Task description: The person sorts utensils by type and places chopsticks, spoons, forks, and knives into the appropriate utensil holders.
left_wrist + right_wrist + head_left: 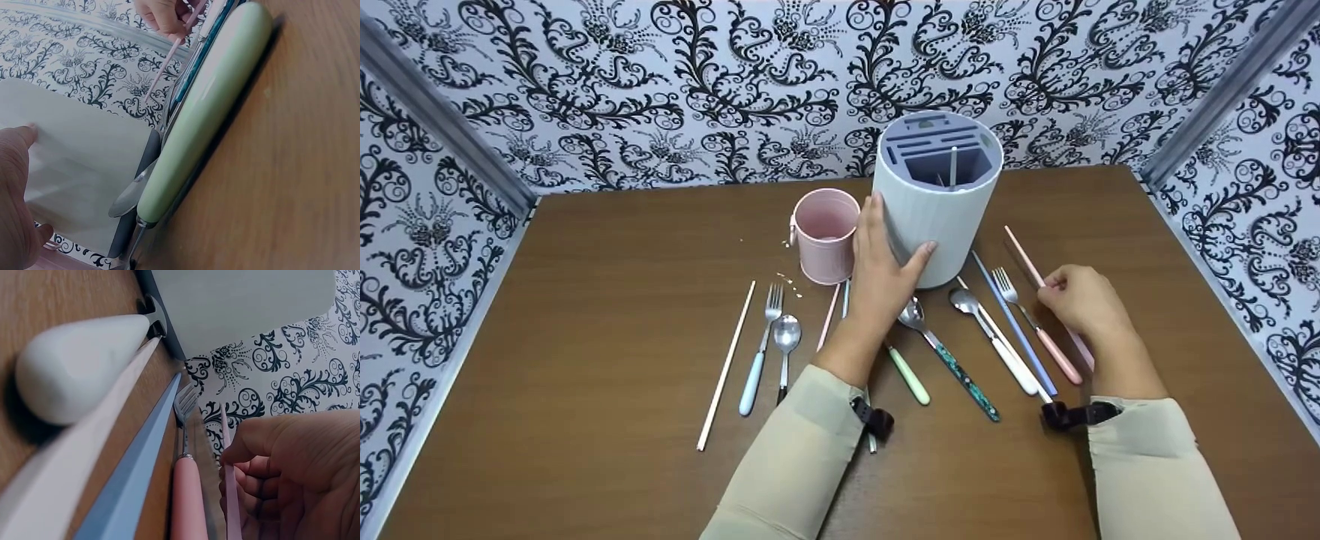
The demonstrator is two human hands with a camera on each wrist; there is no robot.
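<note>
My left hand [877,274] rests against the side of a tall white utensil holder [937,225], thumb and fingers spread along its wall. A thin white stick stands in the holder's large slot. Over at the right, my right hand [1084,300] pinches a pink chopstick [1024,251] between thumb and fingers. In the right wrist view the chopstick [229,495] runs under the thumb [239,441]. Beside it lie a pink-handled fork [1054,351], a blue chopstick [1020,334] and a white-handled spoon [1005,356].
A pink cup [826,247] stands left of the holder. Across the brown table [607,337] lie a teal-patterned spoon [960,371], a green-handled utensil [911,379], a blue-handled fork [757,367], a black-handled spoon [787,337] and a white chopstick [727,367]. Patterned walls [697,90] enclose the table.
</note>
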